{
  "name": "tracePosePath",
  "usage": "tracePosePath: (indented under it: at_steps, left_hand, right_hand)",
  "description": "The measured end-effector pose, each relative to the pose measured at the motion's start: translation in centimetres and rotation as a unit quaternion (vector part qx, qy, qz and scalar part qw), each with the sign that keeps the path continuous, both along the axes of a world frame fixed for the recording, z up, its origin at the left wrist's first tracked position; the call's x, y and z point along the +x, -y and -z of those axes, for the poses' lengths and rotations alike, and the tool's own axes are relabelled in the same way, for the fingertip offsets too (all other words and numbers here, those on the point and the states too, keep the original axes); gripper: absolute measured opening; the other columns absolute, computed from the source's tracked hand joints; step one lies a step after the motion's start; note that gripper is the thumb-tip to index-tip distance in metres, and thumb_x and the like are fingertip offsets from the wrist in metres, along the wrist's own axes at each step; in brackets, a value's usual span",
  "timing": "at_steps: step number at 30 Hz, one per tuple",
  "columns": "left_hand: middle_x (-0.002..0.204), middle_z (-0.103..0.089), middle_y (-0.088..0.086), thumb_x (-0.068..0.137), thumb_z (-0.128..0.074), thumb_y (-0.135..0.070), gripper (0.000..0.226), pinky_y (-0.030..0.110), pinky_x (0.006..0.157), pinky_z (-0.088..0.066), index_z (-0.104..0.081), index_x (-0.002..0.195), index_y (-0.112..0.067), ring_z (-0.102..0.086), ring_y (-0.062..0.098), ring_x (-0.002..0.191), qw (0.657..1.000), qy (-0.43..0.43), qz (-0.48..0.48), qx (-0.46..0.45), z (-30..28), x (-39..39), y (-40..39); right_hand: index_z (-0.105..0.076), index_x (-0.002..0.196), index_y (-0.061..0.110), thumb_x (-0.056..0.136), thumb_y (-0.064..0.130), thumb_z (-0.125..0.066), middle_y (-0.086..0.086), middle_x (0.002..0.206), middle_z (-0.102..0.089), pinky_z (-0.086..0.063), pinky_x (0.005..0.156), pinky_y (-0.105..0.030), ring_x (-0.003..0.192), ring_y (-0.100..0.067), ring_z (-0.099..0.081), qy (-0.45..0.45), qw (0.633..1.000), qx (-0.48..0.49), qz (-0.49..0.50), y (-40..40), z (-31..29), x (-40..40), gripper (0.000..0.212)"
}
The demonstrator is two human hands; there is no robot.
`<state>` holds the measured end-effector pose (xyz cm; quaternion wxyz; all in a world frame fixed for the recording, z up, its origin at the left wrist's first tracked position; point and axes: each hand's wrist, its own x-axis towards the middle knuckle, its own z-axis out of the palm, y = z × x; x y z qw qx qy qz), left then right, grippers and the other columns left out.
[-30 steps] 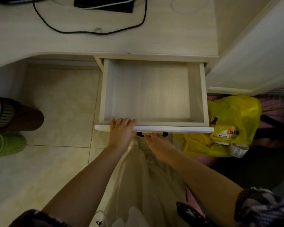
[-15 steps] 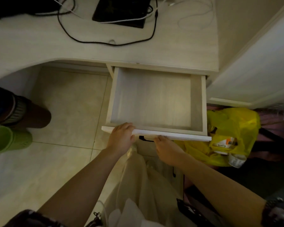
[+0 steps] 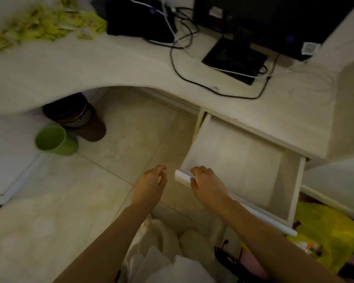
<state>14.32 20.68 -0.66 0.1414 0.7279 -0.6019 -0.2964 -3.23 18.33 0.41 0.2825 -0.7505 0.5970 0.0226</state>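
Fingers of right hand (image 3: 207, 185) clasp the drawer (image 3: 243, 166) front; left hand (image 3: 151, 183) hangs loosely curled over tiled floor (image 3: 70, 201).

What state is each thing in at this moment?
drawer: pulled open, nothing visible inside.
right hand: grips the drawer's front edge.
left hand: off the drawer, fingers loosely curled, holding nothing.
green bin: upright on floor.
brown bin: upright under desk.
yellow bag: crumpled on floor.
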Motion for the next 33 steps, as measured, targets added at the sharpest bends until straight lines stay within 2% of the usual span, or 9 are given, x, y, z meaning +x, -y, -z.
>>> tracePosePath:
  at_steps: [4,10,14,17,20,24,27,30,33]
  left_hand:
    - [0.114,-0.067,-0.003,0.098,-0.048,-0.027,0.028,0.022,0.085,-0.046,-0.056,0.124,-0.025,-0.063,0.014,0.101,0.997,0.008,-0.083,0.010,-1.3,5.7,-0.4]
    - [0.106,-0.067,0.001,0.098,-0.047,-0.028,0.026,0.023,0.076,-0.047,-0.056,0.123,-0.025,-0.063,0.015,0.091,0.988,0.024,-0.149,-0.005,-2.4,16.3,-0.7]
    - [0.105,-0.067,0.000,0.098,-0.047,-0.029,0.025,0.024,0.077,-0.048,-0.057,0.121,-0.027,-0.059,0.012,0.086,0.980,0.043,-0.196,-0.005,-2.6,22.5,0.0]
    - [0.103,-0.068,0.002,0.098,-0.047,-0.029,0.025,0.027,0.077,-0.049,-0.057,0.121,-0.025,-0.061,0.016,0.088,0.975,0.043,-0.219,-0.007,-3.1,26.0,1.3]
    - [0.101,-0.068,0.003,0.098,-0.047,-0.027,0.026,0.030,0.077,-0.050,-0.058,0.121,-0.024,-0.063,0.020,0.091,0.970,0.036,-0.239,-0.013,-3.5,29.0,3.6]
    - [0.101,-0.069,0.003,0.097,-0.048,-0.027,0.027,0.026,0.072,-0.045,-0.059,0.121,-0.024,-0.063,0.021,0.092,0.965,0.017,-0.260,-0.029,-3.9,32.2,7.9]
    - [0.099,-0.068,0.002,0.096,-0.049,-0.028,0.028,0.027,0.073,-0.047,-0.060,0.121,-0.023,-0.064,0.021,0.092,0.961,0.013,-0.274,-0.038,-4.2,34.3,11.8]
    - [0.087,-0.063,-0.002,0.095,-0.051,-0.026,0.027,0.030,0.073,-0.049,-0.062,0.119,-0.021,-0.064,0.022,0.087,0.958,0.024,-0.279,-0.054,-4.4,36.0,16.0]
    - [0.077,-0.057,-0.007,0.094,-0.053,-0.024,0.024,0.030,0.068,-0.049,-0.063,0.115,-0.021,-0.062,0.019,0.080,0.956,0.023,-0.286,-0.064,-4.7,37.4,19.9]
  right_hand:
    - [-0.044,0.134,0.017,0.100,0.030,-0.039,-0.004,0.131,-0.052,-0.048,0.095,-0.029,0.114,-0.018,-0.053,0.018,0.999,-0.001,-0.038,1.6,-1.6,6.3,0.036]
    - [-0.042,0.138,0.016,0.101,0.028,-0.038,-0.004,0.135,-0.051,-0.042,0.099,-0.028,0.120,-0.018,-0.050,0.064,0.997,0.008,-0.049,4.2,-2.8,16.1,0.040]
    - [-0.044,0.136,0.015,0.100,0.025,-0.039,-0.005,0.132,-0.052,-0.046,0.096,-0.029,0.115,-0.018,-0.052,0.085,0.995,0.006,-0.051,6.2,-3.0,21.5,0.038]
    - [-0.043,0.137,0.015,0.101,0.026,-0.037,-0.003,0.133,-0.050,-0.046,0.095,-0.027,0.115,-0.016,-0.053,0.096,0.994,0.016,-0.052,8.2,-3.2,24.8,0.038]
    - [-0.044,0.136,0.015,0.101,0.025,-0.038,-0.003,0.131,-0.052,-0.042,0.092,-0.021,0.116,-0.015,-0.051,0.088,0.993,0.001,-0.074,10.6,-3.4,27.8,0.037]
    - [-0.045,0.136,0.016,0.100,0.026,-0.038,-0.004,0.132,-0.053,-0.040,0.094,-0.022,0.120,-0.017,-0.050,0.075,0.994,-0.013,-0.075,15.0,-3.9,31.5,0.038]
    - [-0.047,0.135,0.015,0.099,0.027,-0.040,-0.005,0.131,-0.055,-0.040,0.099,-0.026,0.120,-0.019,-0.050,0.078,0.992,-0.038,-0.088,19.0,-3.7,33.9,0.038]
    - [-0.048,0.134,0.014,0.099,0.027,-0.040,-0.006,0.131,-0.056,-0.039,0.101,-0.029,0.121,-0.021,-0.050,0.084,0.990,-0.052,-0.103,23.4,-3.8,36.1,0.039]
    - [-0.050,0.130,0.015,0.100,0.026,-0.039,-0.006,0.125,-0.057,-0.041,0.094,-0.029,0.114,-0.022,-0.051,0.092,0.987,-0.060,-0.114,27.7,-4.5,38.1,0.034]
